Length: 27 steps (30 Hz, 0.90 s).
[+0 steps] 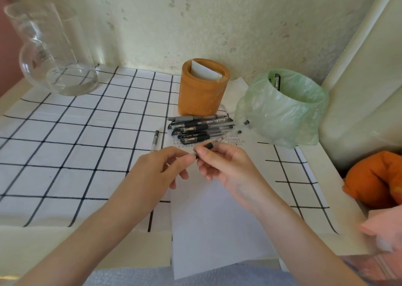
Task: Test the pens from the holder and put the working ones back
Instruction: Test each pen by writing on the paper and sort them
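Two hands meet over the middle of the worktop (43, 242) in the head view, both on one pen (210, 145). The right hand (226, 168) holds it with its fingers (203, 153) curled round the black grip. The left hand (161, 166) pinches the near end between thumb and forefinger, and its other fingers hang loosely below. The pen's clear barrel points away towards one o'clock, and the pen is lifted above a sheet of paper (217, 220).

The sheet runs from under the hands down to six o'clock, past the worktop's front edge. Small rows of scribbles mark its far end.

A heap of pens (200, 128) lies on the paper at twelve o'clock from the hands, just beyond them, with the black grips mostly to the left. Right behind the heap stands the orange-brown holder (202, 89), upright, with a white card leaning inside.

At two o'clock from the hands, just beside the heap, sits a bin (285, 105) lined with a pale green bag. A dark pen clip shows at its far inner wall.

A single thin refill (154, 142) lies at eleven o'clock from the left hand, on the checked cloth (76, 144) that covers the worktop.

A clear glass vase (54, 52) stands at ten o'clock, well apart from the rest. An orange cushion (374, 179) lies at three o'clock, off the worktop's right edge.
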### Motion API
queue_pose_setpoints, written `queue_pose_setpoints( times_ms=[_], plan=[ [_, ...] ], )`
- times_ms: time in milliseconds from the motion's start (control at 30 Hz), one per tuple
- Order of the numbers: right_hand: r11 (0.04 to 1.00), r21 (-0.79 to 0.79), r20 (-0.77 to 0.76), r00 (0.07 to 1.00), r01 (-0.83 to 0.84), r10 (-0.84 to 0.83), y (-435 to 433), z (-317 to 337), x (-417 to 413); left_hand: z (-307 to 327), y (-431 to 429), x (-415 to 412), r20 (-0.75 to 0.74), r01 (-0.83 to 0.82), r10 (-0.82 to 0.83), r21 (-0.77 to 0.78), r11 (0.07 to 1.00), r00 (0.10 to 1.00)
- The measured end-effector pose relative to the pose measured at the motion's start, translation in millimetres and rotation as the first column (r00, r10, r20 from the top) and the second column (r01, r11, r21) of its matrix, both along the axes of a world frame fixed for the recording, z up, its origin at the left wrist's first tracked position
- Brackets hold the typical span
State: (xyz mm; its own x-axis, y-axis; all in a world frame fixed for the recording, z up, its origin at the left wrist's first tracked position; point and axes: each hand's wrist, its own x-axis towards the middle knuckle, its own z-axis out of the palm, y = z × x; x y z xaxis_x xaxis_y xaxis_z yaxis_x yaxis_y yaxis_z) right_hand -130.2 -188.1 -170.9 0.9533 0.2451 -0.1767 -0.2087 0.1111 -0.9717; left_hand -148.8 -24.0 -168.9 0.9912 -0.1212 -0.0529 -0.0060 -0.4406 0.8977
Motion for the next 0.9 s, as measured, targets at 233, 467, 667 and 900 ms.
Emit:
queue_pose_setpoints(
  times_ms=[233, 467, 667, 900],
  plan=[
    [0.99, 0.122, -0.19, 0.98, 0.076, -0.052, 11.2, 8.2, 14.1, 1.6, 20.2, -0.2, 0.298, -0.339, 0.193, 0.588, 0.735, 0.935],
    [0.943, 0.283, -0.291, 0.952, 0.177, -0.092, 22.6, 8.5, 30.3, -8.7, 24.7, 1.1, 0.102, -0.179, 0.171, 0.823, 0.539, 0.98],
    [0.965, 0.166, -0.21, 0.963, 0.204, -0.167, 15.1, 2.8, 38.9, -11.9, 25.9, 3.8, 0.083, -0.175, 0.188, 0.816, 0.551, 0.979],
    [0.91, -0.317, 0.092, 0.964, 0.267, -0.251, 8.1, -11.6, 42.1, -2.9, 25.3, 1.2, 0.178, -0.241, 0.167, 0.797, 0.553, 0.97]
  ],
)
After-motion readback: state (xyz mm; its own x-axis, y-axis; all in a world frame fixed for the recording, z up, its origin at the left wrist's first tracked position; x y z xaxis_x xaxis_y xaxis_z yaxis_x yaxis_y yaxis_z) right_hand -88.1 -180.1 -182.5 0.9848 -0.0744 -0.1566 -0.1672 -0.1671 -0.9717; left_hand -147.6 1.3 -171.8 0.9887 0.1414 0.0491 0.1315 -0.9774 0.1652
